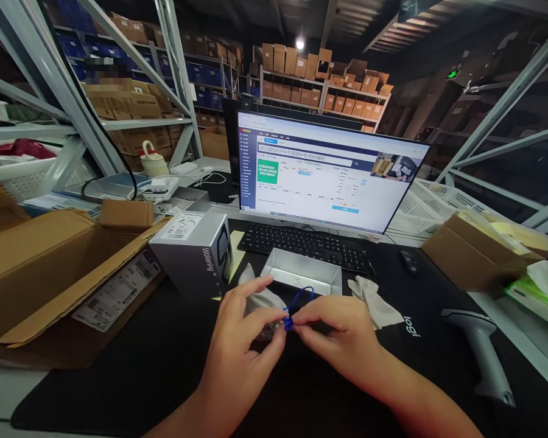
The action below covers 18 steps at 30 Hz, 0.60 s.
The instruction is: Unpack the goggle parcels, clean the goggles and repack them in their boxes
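Between the fingertips of both hands is a blue cord, bunched or knotted at the pinch, with a thin loop rising above it. My left hand pinches it with thumb and forefinger from the left, while my right hand grips it from the right. Beneath my left fingers lies a dark, partly hidden item that I cannot make out. A pale grey cloth or pouch shows behind my left hand. Just beyond the hands sits an open silver box part. A crumpled off-white cloth lies right of it.
A silver carton and an open cardboard box stand at left. Ahead are a keyboard and a monitor. At right are a mouse, a barcode scanner, another cardboard box and a tissue pack.
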{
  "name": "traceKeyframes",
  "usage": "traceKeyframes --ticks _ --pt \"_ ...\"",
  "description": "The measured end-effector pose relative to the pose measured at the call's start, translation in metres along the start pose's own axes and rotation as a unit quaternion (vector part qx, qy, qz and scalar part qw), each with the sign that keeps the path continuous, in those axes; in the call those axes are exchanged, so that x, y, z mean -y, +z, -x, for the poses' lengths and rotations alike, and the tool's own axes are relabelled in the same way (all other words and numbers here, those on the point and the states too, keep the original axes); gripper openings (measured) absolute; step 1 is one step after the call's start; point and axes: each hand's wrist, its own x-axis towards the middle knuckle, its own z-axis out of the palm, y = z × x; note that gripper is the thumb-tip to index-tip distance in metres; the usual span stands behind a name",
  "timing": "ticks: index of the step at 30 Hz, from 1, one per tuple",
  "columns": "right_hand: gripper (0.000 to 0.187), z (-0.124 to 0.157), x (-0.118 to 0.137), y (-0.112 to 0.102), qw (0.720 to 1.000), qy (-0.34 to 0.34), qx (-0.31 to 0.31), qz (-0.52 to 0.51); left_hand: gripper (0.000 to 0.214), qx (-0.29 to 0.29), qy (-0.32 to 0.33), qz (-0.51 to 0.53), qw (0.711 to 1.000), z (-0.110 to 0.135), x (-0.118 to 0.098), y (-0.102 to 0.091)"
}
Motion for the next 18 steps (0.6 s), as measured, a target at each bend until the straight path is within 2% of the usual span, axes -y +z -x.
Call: traceKeyframes --ticks 4,10,18 --pt "0.014 -0.0010 0.0020 0.0013 1.000 -0.002 -0.018 0.011 0.023 0.001 -0.039 0.019 0.999 0.0016 0.0012 -0.0014" --pt "0.017 -0.0024 0.0053 0.0030 0.998 -0.048 -0.034 0.016 0.010 -0.002 -0.063 0.039 0.997 0.0038 0.0030 -0.0042" --pt "0.021 0.0037 0.0070 0.0077 0.994 -0.104 -0.022 0.033 0.018 -0.003 -0.085 0.125 0.988 0.0032 0.0040 -0.0016"
